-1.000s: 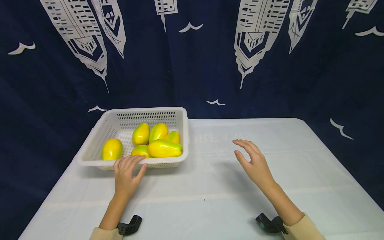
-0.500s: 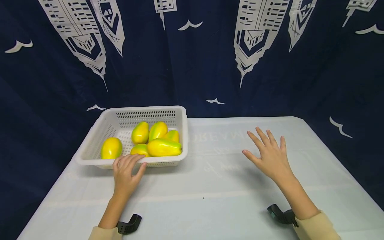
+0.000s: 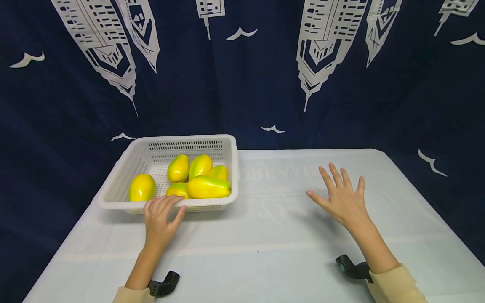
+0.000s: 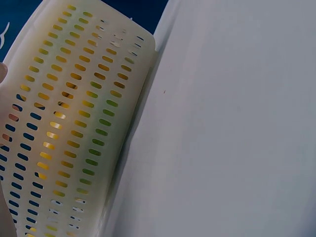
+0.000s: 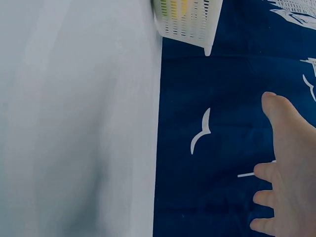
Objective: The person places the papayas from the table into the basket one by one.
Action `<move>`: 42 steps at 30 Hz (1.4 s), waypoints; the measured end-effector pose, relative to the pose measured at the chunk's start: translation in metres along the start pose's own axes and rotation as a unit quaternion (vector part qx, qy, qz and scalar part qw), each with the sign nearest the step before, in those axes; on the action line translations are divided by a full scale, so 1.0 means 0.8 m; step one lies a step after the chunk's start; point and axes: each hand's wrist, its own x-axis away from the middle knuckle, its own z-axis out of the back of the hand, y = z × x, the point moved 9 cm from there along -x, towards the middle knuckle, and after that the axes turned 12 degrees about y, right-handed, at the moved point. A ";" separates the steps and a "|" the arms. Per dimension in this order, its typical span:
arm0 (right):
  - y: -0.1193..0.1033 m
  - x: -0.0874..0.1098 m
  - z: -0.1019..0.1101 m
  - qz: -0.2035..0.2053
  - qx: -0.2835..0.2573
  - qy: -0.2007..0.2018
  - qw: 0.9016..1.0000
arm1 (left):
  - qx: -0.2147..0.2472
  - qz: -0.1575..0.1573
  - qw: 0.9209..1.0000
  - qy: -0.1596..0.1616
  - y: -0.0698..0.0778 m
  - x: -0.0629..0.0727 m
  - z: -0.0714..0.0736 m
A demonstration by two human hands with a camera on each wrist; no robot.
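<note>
In the head view a white perforated plastic basket stands at the left of the table with several yellow-green mangoes inside. One mango lies apart from the others, near the basket's left end. My left hand grips the front rim, fingers over the edge and thumb on the outside. Yellow and green show through the slotted basket wall in the left wrist view. To the right, my right hand is raised above the table with its fingers spread and nothing in it.
A white cloth covers the table. Behind it hangs a dark blue curtain printed with white towers and birds. The basket sits close to the table's far edge. Each wrist wears a black camera mount.
My right hand has moved to the right, and its fingers have spread from a loosely bent pose. The left hand, basket and mangoes have stayed in place.
</note>
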 end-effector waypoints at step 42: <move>0.007 0.008 -0.002 0.008 0.019 -0.006 1.000 | -0.004 0.031 0.999 0.010 0.011 -0.017 0.016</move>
